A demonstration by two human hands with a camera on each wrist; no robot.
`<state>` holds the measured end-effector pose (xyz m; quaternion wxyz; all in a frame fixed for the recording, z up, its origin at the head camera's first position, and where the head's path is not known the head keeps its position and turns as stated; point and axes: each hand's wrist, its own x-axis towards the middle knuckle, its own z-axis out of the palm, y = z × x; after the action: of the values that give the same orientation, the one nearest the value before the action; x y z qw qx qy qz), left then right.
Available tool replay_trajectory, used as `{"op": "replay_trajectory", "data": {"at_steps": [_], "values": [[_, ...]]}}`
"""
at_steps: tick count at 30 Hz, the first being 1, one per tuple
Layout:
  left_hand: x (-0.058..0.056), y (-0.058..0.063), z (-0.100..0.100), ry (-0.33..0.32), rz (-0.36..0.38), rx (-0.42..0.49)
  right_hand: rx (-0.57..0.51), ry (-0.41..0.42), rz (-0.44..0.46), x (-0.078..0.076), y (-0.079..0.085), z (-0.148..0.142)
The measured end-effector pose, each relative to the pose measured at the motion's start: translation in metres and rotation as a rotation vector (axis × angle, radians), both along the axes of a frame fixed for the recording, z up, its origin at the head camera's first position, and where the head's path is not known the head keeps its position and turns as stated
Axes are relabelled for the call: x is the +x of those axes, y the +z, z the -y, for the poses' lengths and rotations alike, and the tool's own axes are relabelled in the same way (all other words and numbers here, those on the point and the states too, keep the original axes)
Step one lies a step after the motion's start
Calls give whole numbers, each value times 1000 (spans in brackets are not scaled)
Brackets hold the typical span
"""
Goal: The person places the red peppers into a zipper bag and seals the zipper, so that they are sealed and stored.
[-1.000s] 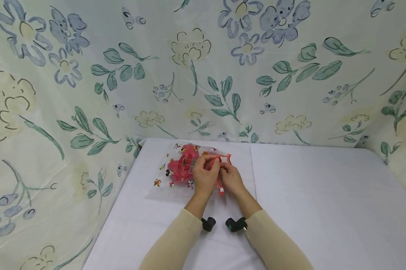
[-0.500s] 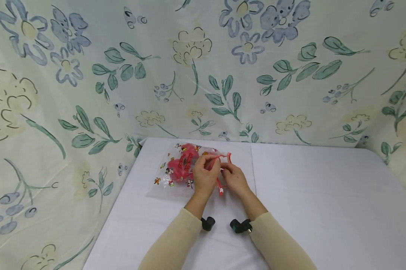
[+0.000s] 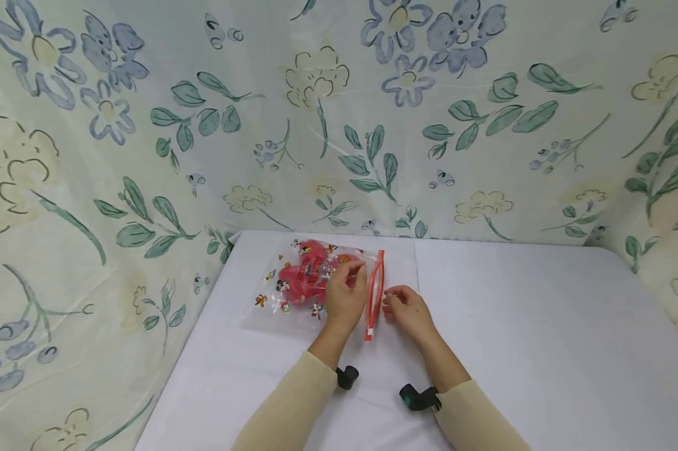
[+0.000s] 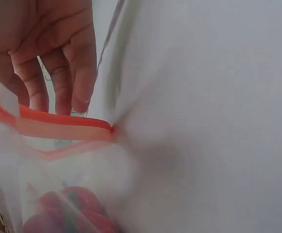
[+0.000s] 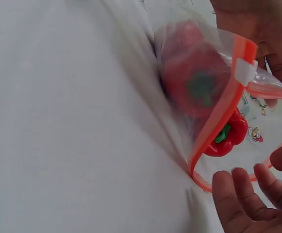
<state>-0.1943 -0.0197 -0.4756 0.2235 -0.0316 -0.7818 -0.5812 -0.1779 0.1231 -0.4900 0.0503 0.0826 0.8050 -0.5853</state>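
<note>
A clear zip bag (image 3: 262, 321) with cartoon prints lies on the table; red bell peppers (image 5: 227, 136) with green stems show inside it. Its mouth, edged by a red zip strip (image 3: 380, 269) with a white slider (image 5: 245, 73), gapes in the right wrist view. My left hand (image 3: 345, 304) is over the bag, just left of the strip, its fingers loosely bent and the tips of thumb and index close together; I see nothing pinched there. To the right of the strip, apart from it in the head view, my right hand (image 3: 409, 313) has relaxed fingers and holds nothing.
A white cloth covers the table (image 3: 519, 326), which extends far to the right. Behind it hangs a floral curtain (image 3: 293, 144). Black wrist cameras (image 3: 420, 398) stick out beside both sleeves.
My right hand has let go of the bag's mouth and moved right and toward me. The strip, earlier spread apart, has sprung into a narrow loop. My left hand has hardly moved.
</note>
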Motion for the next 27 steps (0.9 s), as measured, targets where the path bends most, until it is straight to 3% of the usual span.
{"op": "replay_trajectory", "data": {"at_steps": [5,9,14,17,20,27], "values": [[5,-4,-2,0,-40,-154,-27,147,137,20,0,-3],[10,-9,-3,-20,-51,-278,-147,287,226,33,-6,-5],[14,-9,-3,-91,76,-366,-339,339,240,41,-15,-3],[15,-8,-2,-136,125,-384,-345,313,200,45,-21,1],[20,-6,2,-166,150,-291,-335,287,169,47,-26,4],[49,-8,19,-193,182,132,-361,229,144,49,-26,4]]}}
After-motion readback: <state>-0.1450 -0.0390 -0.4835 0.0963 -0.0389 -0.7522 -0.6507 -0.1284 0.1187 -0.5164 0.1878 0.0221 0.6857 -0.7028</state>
